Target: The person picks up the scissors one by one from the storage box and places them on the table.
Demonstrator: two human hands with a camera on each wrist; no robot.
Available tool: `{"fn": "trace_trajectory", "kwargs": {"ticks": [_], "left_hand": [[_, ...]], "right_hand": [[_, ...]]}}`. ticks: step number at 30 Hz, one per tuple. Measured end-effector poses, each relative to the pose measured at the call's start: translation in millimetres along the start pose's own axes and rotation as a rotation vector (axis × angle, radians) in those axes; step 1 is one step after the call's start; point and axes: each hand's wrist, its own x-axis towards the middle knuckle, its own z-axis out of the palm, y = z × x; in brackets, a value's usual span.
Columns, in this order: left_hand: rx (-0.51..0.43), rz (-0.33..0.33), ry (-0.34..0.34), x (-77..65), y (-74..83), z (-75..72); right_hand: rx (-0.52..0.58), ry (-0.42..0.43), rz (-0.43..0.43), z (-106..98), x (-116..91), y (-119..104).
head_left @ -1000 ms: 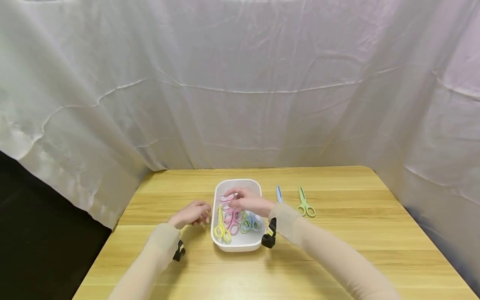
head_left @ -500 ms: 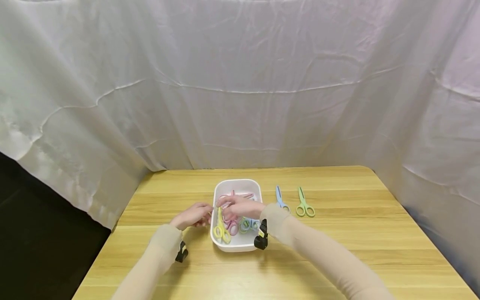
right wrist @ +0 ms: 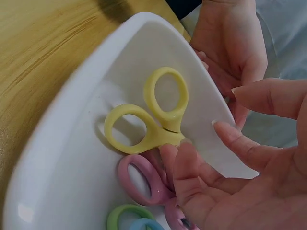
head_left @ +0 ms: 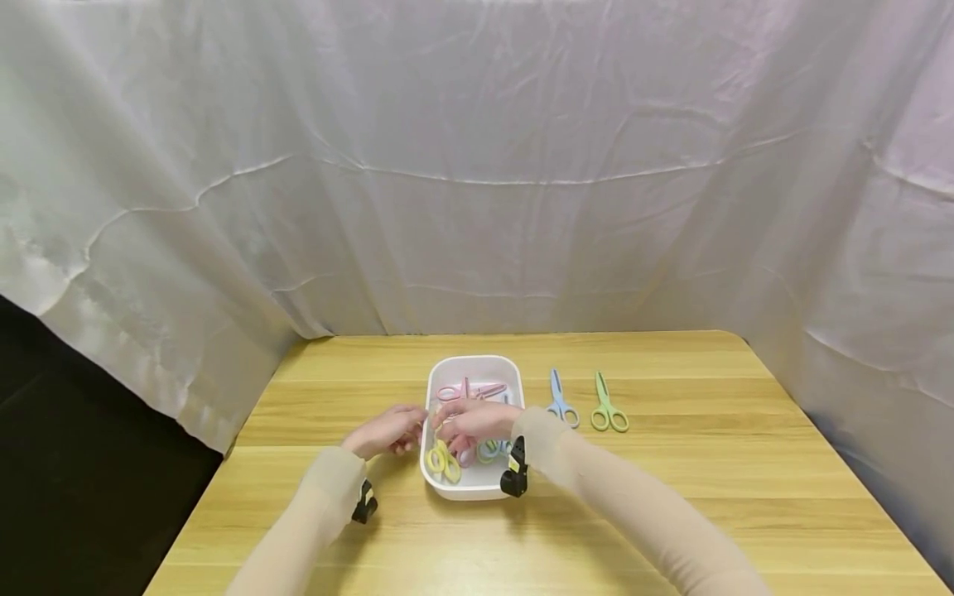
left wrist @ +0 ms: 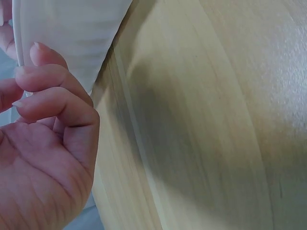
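In the head view, a white plastic bin [head_left: 477, 493] holds several pairs of children's scissors. My right hand [head_left: 477, 420] is inside the bin, over the yellow scissors [right wrist: 160, 136]. In the right wrist view, its lower fingertips rest against those scissors near the pivot, and the thumb and forefinger stand apart. Beside them lie pink scissors [right wrist: 139, 182], partly covered by the fingers, and green scissors [right wrist: 122, 213]. My left hand [head_left: 389, 430] is outside the bin's left wall, its fingers loosely bent, with the fingertips at the rim [left wrist: 17, 38].
Blue scissors [head_left: 559, 397] and green-handled scissors lie on the wooden table [head_left: 693, 463] right of the bin. Pink scissors [head_left: 473, 391] lie in the bin's far part. A pale curtain [head_left: 477, 232] hangs behind and at the sides.
My right hand has come nearer and lower over the yellow scissors, uncovering the pink ones at the back and the blue ones on the table. My left hand has moved slightly toward the rim.
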Motion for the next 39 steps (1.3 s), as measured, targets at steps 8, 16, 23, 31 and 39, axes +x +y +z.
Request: {"fn": "trace_trajectory", "kwargs": {"ticks": [8,16,23,31,39], "left_hand": [[0.0,-0.006,-0.007,0.7,-0.9,-0.3],[-0.004,-0.002,-0.021,1.2,-2.0,-1.5],[-0.002,-0.006,-0.026,0.8,0.0,-0.7],[0.022,-0.013,-0.009,-2.3,3.5,0.4],[0.014,-0.011,-0.005,-1.8,3.4,0.6]], "right_hand": [[0.013,-0.029,0.026,3.4,1.3,3.4],[0.012,-0.059,0.054,4.9,1.8,3.0],[-0.001,-0.098,0.093,5.9,-0.1,2.8],[0.03,-0.107,0.145,7.1,-0.3,2.2],[0.06,-0.148,0.132,7.0,1.7,3.7]]}}
